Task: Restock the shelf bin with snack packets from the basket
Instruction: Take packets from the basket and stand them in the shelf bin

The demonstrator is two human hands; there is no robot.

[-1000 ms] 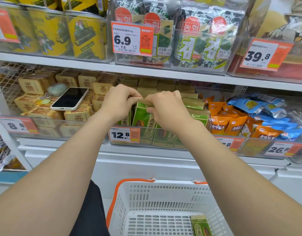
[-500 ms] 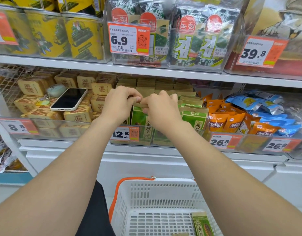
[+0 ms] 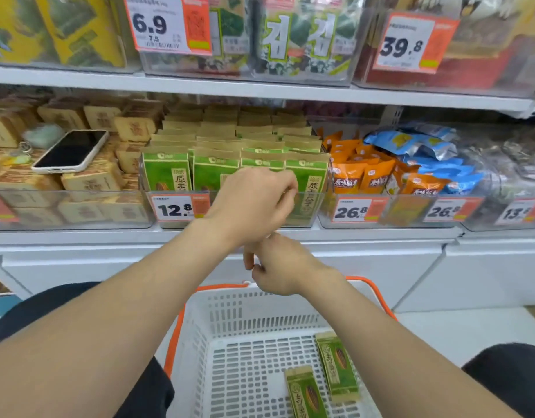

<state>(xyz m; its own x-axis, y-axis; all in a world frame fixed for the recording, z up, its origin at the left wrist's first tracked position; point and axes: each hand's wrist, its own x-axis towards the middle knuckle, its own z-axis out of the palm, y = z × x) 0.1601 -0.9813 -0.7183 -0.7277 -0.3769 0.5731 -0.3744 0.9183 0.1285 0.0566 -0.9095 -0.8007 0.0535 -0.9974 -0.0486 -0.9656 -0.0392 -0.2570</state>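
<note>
The clear shelf bin [image 3: 316, 206] with the 12.8 tag holds rows of upright green snack packets [image 3: 166, 173]. My left hand [image 3: 254, 203] hovers in front of the bin's middle, fingers loosely curled, holding nothing. Below it, my right hand [image 3: 278, 267] hangs over the far rim of the basket with loose fingers, also holding nothing. The white basket [image 3: 245, 312] with orange handles sits low in front of me. Two green packets lie flat in it, one [image 3: 337, 363] near the right wall and another [image 3: 305, 393] closer to me.
A phone [image 3: 70, 150] lies on tan packets in the left bin. Orange packets [image 3: 350, 176] and blue packets [image 3: 426, 146] fill the bins to the right. An upper shelf [image 3: 260, 89] overhangs the bins. White cabinet fronts run below.
Both hands have let go of the packet set in the bin and drawn back. My right hand has dropped toward the basket. The view has tilted down.
</note>
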